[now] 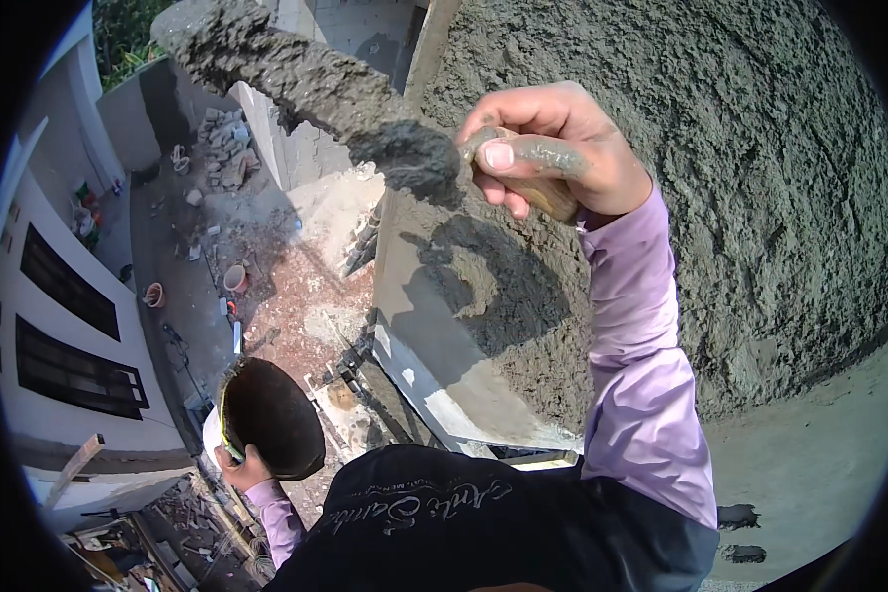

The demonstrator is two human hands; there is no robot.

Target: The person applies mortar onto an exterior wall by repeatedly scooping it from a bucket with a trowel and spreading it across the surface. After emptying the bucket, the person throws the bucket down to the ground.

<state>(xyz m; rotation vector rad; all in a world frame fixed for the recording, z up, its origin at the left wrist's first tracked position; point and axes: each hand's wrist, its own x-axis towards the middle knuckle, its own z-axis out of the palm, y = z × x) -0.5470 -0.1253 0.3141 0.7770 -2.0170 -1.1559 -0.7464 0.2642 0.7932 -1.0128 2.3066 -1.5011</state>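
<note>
My right hand point(562, 148) is raised at the upper middle, fingers wrapped round the wooden handle of a trowel point(548, 195). Wet grey mortar point(306, 84) covers the trowel's blade, which reaches out to the upper left; the metal beneath is hidden. Mortar is smeared on my right thumb. Close by on the right stands a wall point(760, 178) coated in rough, wet mortar, and the trowel's shadow falls on its edge. Low on the left, my left hand point(245, 469) grips the side of a round bucket point(271, 419) with a dark inside. What lies at its bottom cannot be made out.
Far below lies a ground of rubble and reddish dirt point(306, 266), with small buckets point(235, 278) and a heap of broken blocks point(227, 148). A white building wall with dark windows point(79, 370) stands left. Planks and debris point(168, 533) lie lower left.
</note>
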